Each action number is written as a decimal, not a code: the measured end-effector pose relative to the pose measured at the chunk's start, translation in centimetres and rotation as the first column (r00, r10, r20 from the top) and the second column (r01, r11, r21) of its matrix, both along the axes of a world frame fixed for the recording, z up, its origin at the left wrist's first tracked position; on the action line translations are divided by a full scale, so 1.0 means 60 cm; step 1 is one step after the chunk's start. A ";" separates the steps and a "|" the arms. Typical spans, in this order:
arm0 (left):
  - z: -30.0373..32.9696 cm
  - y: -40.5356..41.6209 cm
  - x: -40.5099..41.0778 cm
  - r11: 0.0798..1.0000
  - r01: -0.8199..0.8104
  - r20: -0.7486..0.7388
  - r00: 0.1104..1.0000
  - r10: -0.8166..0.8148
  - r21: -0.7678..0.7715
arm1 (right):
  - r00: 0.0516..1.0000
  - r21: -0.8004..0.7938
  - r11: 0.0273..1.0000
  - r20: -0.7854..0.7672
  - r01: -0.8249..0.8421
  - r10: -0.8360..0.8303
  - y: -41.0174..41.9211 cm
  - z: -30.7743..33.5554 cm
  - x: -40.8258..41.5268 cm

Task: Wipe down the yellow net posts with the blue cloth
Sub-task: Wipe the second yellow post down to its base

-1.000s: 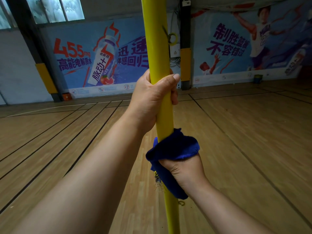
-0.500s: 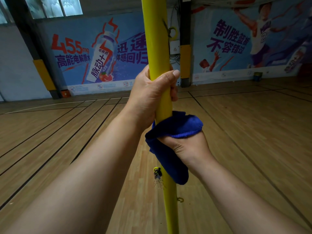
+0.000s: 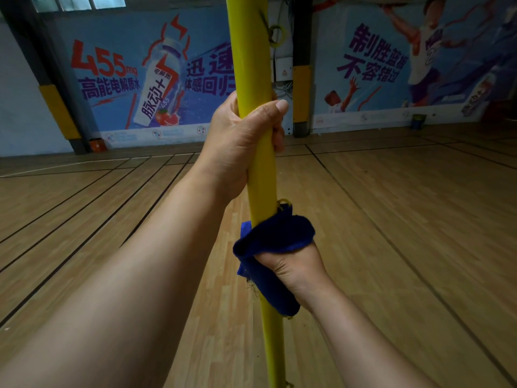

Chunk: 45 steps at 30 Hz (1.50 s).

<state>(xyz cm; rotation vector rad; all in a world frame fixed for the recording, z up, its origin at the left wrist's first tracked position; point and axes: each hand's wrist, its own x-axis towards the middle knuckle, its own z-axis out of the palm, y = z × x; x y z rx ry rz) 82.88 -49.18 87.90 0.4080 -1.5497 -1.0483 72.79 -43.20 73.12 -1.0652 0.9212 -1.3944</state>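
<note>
Upright through the middle of the view, a yellow net post (image 3: pixel 249 65), running from the top edge down past the bottom. Clasped high on it, the left hand (image 3: pixel 240 147), reaching in from the near left, thumb (image 3: pixel 265 110) laid across the near face and fingers curled around the far side. Just below, apart from that hand with a bare stretch of post between, the right hand (image 3: pixel 296 267), coming up from the near right and gripping the blue cloth (image 3: pixel 274 242) tight around the post. Bunched into a thick roll above that fist, with a loose tail hanging down the near left side of the post below the wrist. Poking out just above the cloth's top edge, a small yellow hook (image 3: pixel 284 203) on the right side of the post. Underneath and all around, a wooden court floor (image 3: pixel 405 219) crossed by dark lines. Along the far wall, a blue sports-drink banner (image 3: pixel 134 79) to the left and a basketball poster (image 3: pixel 405 57) to the right.
</note>
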 end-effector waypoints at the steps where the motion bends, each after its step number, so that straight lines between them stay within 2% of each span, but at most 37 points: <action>1: 0.000 0.001 0.000 1.000 0.002 -0.001 1.000 -0.002 -0.002 | 1.000 -0.009 1.000 -0.012 -0.004 0.004 0.001 -0.002 -0.001; 4: -0.001 0.001 0.000 1.000 0.008 -0.002 1.000 -0.008 -0.002 | 0.999 -0.072 0.997 -0.007 -0.037 0.036 0.005 0.004 -0.004; 9: 0.000 0.003 0.000 1.000 0.014 -0.004 1.000 -0.014 0.006 | 0.999 -0.192 0.981 0.005 0.038 -0.038 -0.003 0.037 -0.007; 13: 0.000 0.006 0.001 1.000 0.022 -0.007 1.000 -0.022 0.002 | 0.998 -0.274 0.961 0.046 0.043 -0.031 -0.009 0.059 -0.004; 18: -0.001 0.006 0.002 1.000 0.015 -0.003 1.000 -0.015 -0.001 | 0.995 -0.184 0.983 0.103 0.010 0.009 -0.002 0.044 0.004; 24: -0.002 0.003 0.000 1.000 -0.022 0.008 1.000 0.022 -0.020 | 1.000 0.000 1.000 0.002 -0.020 0.020 0.004 0.016 0.000; 28: 0.001 0.004 -0.001 0.999 -0.050 0.014 0.999 0.050 -0.022 | 0.999 0.043 0.998 -0.029 -0.035 0.036 0.004 -0.001 -0.002; 38: -0.066 0.022 -0.012 0.983 -0.110 0.021 0.994 0.108 0.143 | 0.992 0.166 0.986 -0.121 -0.007 0.027 -0.003 -0.039 0.004; 41: -0.068 0.025 -0.011 0.985 -0.118 0.036 0.993 0.114 0.126 | 0.995 0.109 0.994 -0.101 0.016 -0.005 -0.001 -0.052 0.004; 45: -0.070 0.029 -0.013 0.987 -0.108 0.021 0.994 0.106 0.115 | 0.991 -0.129 0.991 -0.136 -0.022 0.005 0.002 -0.041 0.010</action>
